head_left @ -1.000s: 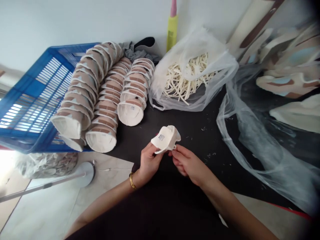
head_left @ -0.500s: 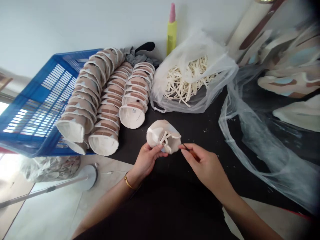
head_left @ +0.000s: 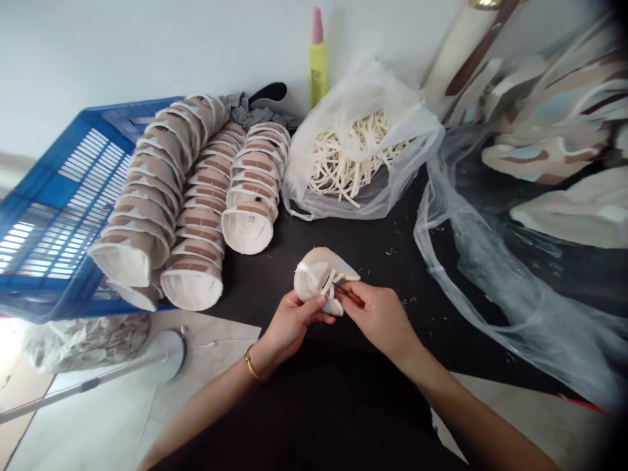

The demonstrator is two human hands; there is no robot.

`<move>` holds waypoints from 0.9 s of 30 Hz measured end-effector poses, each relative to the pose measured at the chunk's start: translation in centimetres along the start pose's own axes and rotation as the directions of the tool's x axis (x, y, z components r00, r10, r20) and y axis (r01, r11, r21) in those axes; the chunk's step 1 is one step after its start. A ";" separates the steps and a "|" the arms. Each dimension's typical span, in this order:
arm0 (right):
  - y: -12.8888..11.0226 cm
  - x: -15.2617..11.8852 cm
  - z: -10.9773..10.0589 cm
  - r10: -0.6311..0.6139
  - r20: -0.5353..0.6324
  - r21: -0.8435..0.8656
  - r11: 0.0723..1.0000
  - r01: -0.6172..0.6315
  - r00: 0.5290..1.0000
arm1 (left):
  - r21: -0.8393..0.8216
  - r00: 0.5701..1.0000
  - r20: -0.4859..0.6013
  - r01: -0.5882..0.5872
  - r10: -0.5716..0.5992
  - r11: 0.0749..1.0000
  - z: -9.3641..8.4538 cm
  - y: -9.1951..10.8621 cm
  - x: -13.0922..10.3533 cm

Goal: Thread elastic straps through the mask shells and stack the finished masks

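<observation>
My left hand [head_left: 294, 322] is closed on the near left side of a small beige and white fabric shoe upper [head_left: 314, 269], the thumb lying on top. Pale narrow strips [head_left: 331, 281] cross the upper's opening. My right hand [head_left: 380, 314] pinches a thin tool with an orange-brown handle [head_left: 354, 299]; its slim dark shaft points at the strips. The fingers of the right hand are at the upper's right side, inside or against the opening. Whether the tool's tip has hooked a strip I cannot make out.
Behind my hands, a clear plastic bag [head_left: 360, 203] holds many cream strips [head_left: 353, 154]. To the left, several nested rows of uppers [head_left: 191, 288] lean in a blue crate [head_left: 53, 261]. A yellow bottle [head_left: 318, 72] stands behind. Another plastic bag [head_left: 495, 275] and loose pieces [head_left: 574, 209] lie right.
My right hand has moved left with the tool, from the upper's right edge to the strips at its opening. The upper has shifted and turned slightly in my left hand.
</observation>
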State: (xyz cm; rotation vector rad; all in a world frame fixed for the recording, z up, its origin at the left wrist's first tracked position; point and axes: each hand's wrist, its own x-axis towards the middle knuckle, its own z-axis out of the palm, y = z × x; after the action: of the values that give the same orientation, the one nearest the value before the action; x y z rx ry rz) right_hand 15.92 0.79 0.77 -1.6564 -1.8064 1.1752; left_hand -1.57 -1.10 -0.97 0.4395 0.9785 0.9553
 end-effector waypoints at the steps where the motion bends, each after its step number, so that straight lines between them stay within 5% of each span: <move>1: 0.2 0.0 0.4 0.001 -0.054 -0.093 0.996 -0.007 0.999 | -0.008 1.000 -0.022 -0.004 0.003 1.000 0.1 -0.1 0.0; 6: 0.7 -1.0 0.3 -0.047 -0.084 -0.195 0.980 0.030 0.995 | 0.018 0.996 -0.085 -0.002 0.004 1.000 0.3 0.2 0.1; 8: 0.5 -1.4 -1.5 -0.093 -0.078 -0.117 0.990 0.083 0.993 | 0.092 0.995 -0.099 -0.016 0.025 0.996 0.0 0.9 0.0; 11: -0.3 -1.2 -5.5 -0.155 -0.278 -0.097 0.986 0.133 0.948 | 0.365 0.995 -0.004 -0.087 0.095 0.927 -0.3 2.4 -0.3; 13: -1.2 -0.5 -7.9 -0.291 -0.378 -0.173 0.955 0.242 0.879 | 0.627 0.960 0.232 -0.272 0.158 0.730 -0.2 3.5 -0.6; 16: -2.7 0.9 -9.6 -0.438 -0.162 -0.168 0.895 0.413 0.884 | 0.752 0.768 0.583 -0.633 0.264 0.182 0.1 4.5 -0.7; 18: -3.1 1.4 -9.2 -0.425 0.080 -0.149 0.889 0.432 0.902 | 0.727 0.615 0.654 -0.671 0.441 -0.142 0.2 4.6 -0.4; 20: -3.0 1.3 -7.9 -0.437 0.133 -0.232 0.859 0.457 0.890 | 0.772 0.505 0.597 -0.574 0.624 -0.273 0.1 4.4 0.1; 21: -2.7 1.1 -7.1 -0.479 0.083 -0.300 0.824 0.480 0.874 | 0.813 0.500 0.532 -0.527 0.683 -0.248 0.1 4.2 0.3; 22: -2.4 0.8 -6.2 -0.539 0.019 -0.366 0.780 0.508 0.842 | 0.850 0.542 0.453 -0.501 0.708 -0.160 0.0 4.1 0.5; 23: -2.0 0.6 -5.3 -0.603 -0.020 -0.427 0.726 0.538 0.798 | 0.870 0.627 0.360 -0.492 0.691 -0.008 -0.1 4.1 0.7; 25: -1.5 0.0 -3.9 -0.718 -0.006 -0.526 0.594 0.609 0.696 | 0.783 0.843 0.169 -0.429 0.510 0.450 -0.1 4.2 0.8; 27: -1.0 -0.4 -2.8 -0.781 0.083 -0.563 0.475 0.676 0.619 | 0.486 0.975 0.060 -0.217 0.215 0.846 0.0 4.6 0.7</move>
State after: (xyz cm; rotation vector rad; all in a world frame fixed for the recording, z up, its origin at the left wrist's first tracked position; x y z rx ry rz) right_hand 17.60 1.33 3.23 -0.8994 -2.4739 0.0862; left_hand -3.58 1.90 1.87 0.9991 1.1884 0.8979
